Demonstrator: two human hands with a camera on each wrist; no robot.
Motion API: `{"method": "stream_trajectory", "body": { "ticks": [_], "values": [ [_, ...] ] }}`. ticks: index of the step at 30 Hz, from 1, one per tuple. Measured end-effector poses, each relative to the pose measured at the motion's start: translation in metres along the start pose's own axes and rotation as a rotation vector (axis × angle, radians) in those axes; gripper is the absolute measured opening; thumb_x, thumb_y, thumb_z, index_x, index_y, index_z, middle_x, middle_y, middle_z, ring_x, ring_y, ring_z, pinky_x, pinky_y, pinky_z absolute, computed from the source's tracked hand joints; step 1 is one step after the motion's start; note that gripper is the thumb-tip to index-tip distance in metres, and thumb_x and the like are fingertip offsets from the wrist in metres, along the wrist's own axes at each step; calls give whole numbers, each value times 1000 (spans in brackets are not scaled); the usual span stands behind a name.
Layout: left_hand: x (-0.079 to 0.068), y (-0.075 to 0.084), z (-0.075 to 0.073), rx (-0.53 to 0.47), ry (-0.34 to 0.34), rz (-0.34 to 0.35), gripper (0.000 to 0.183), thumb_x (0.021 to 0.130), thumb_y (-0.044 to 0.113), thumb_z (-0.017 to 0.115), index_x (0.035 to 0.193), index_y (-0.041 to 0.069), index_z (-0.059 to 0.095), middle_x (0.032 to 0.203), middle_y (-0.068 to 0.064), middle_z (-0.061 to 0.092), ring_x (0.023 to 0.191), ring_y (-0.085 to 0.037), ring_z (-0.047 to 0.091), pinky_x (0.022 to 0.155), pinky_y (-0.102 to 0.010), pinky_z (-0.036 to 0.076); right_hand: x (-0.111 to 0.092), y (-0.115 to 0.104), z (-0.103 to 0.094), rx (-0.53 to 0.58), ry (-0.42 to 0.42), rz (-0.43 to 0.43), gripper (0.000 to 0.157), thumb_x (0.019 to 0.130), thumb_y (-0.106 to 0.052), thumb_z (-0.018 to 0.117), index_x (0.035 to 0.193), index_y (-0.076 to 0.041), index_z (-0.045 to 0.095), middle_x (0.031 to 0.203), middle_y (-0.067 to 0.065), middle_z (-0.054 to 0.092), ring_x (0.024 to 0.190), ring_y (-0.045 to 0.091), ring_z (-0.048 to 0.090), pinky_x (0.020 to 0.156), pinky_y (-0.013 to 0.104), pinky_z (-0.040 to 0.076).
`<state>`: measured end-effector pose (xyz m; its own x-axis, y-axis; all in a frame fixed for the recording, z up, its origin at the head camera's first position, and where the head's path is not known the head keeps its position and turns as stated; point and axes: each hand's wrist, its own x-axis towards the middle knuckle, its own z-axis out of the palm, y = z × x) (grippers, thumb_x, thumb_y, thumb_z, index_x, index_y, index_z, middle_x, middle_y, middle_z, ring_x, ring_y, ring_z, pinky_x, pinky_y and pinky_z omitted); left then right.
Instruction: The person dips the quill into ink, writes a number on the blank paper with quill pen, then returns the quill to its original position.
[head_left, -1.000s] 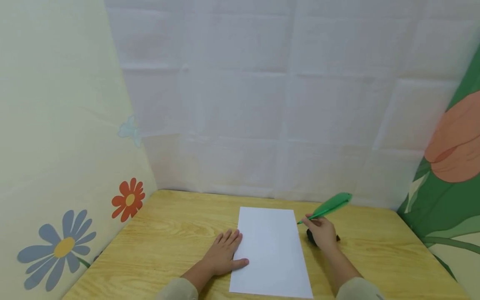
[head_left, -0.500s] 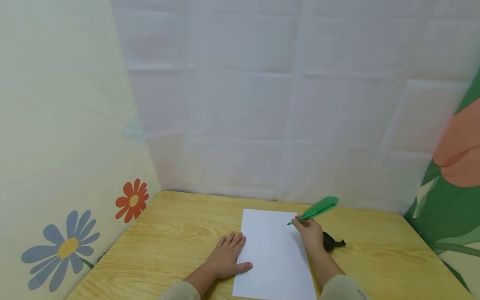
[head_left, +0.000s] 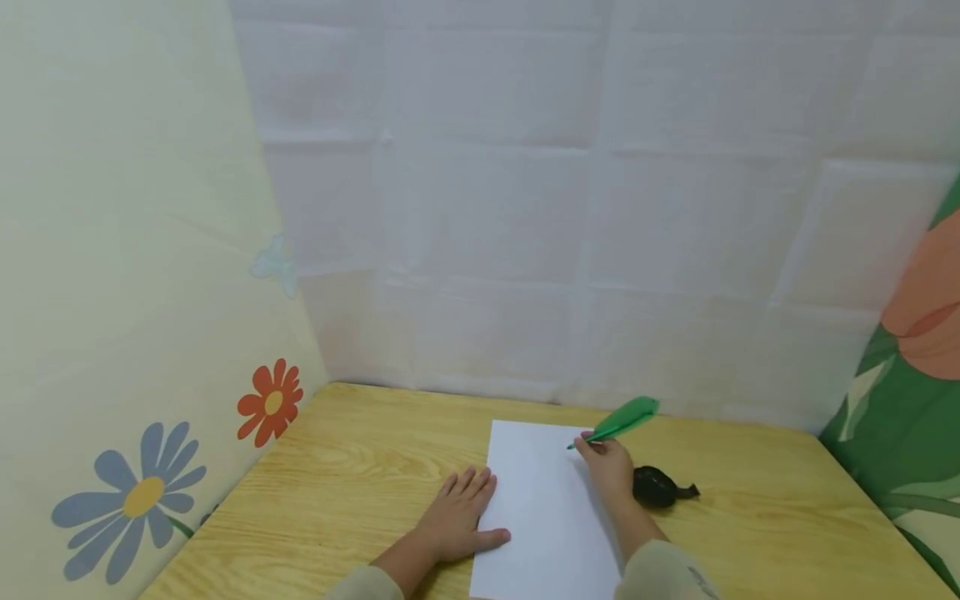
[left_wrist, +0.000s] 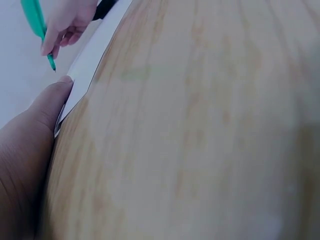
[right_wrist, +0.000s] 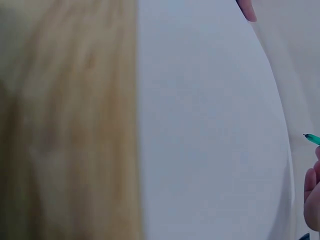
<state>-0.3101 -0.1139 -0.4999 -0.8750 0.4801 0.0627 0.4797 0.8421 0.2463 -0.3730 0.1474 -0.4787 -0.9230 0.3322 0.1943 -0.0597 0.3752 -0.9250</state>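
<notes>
A white sheet of paper [head_left: 528,517] lies on the wooden table. Flat beside its left edge rests my left hand [head_left: 453,518], fingers straight and thumb out over the sheet. My right hand [head_left: 611,471] pinches a green feather pen [head_left: 628,415] above the paper's upper right part, the plume tilted up to the right. In the left wrist view the pen [left_wrist: 36,20] points down past my left thumb [left_wrist: 47,107]. Only the green pen's tip [right_wrist: 313,139] shows in the right wrist view. Whether the tip touches the paper I cannot tell.
Just right of my right hand lies a black rounded thing [head_left: 655,487] with a short tail-like piece, its kind unclear. A pale hanging sheet [head_left: 480,208] closes off the back of the table [head_left: 360,450]. Flower-printed cloths stand at both sides.
My right hand has carried the feather pen leftward from beside the sheet to over it, uncovering the black rounded thing. My left hand stays at the paper's edge; the view has shifted slightly.
</notes>
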Motion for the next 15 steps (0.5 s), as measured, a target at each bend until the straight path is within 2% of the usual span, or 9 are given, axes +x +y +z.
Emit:
{"method": "stream_trajectory", "body": {
  "ticks": [4, 8, 11, 15],
  "values": [
    [1, -2, 3, 4, 7, 1, 95, 88, 76, 39, 153, 7, 32, 161, -10, 29, 151, -34, 20, 121, -56, 15, 0, -1, 4, -4, -13, 7, 24, 90, -20, 70, 102, 1, 72, 94, 16, 75, 91, 25, 69, 75, 25, 52],
    [0, 1, 1, 18, 1, -7, 94, 88, 74, 43, 153, 7, 32, 161, -10, 29, 151, -34, 21, 121, -56, 16, -2, -3, 5, -33, -30, 21, 26, 93, -24, 68, 105, -1, 72, 99, 18, 74, 97, 29, 69, 82, 35, 53],
    [1, 2, 0, 32, -7, -17, 93, 88, 73, 45, 153, 8, 32, 162, -9, 29, 151, -33, 21, 121, -54, 16, -3, -4, 7, -54, -15, 22, 27, 93, -25, 67, 105, -1, 71, 101, 20, 74, 98, 33, 68, 83, 41, 54],
    [1, 1, 0, 29, -6, -21, 94, 88, 75, 42, 154, 9, 32, 162, -8, 28, 151, -32, 20, 122, -53, 15, -3, -3, 11, -55, 26, 10, 26, 91, -22, 69, 103, 1, 71, 99, 21, 74, 96, 35, 69, 80, 39, 55]
  ]
}}
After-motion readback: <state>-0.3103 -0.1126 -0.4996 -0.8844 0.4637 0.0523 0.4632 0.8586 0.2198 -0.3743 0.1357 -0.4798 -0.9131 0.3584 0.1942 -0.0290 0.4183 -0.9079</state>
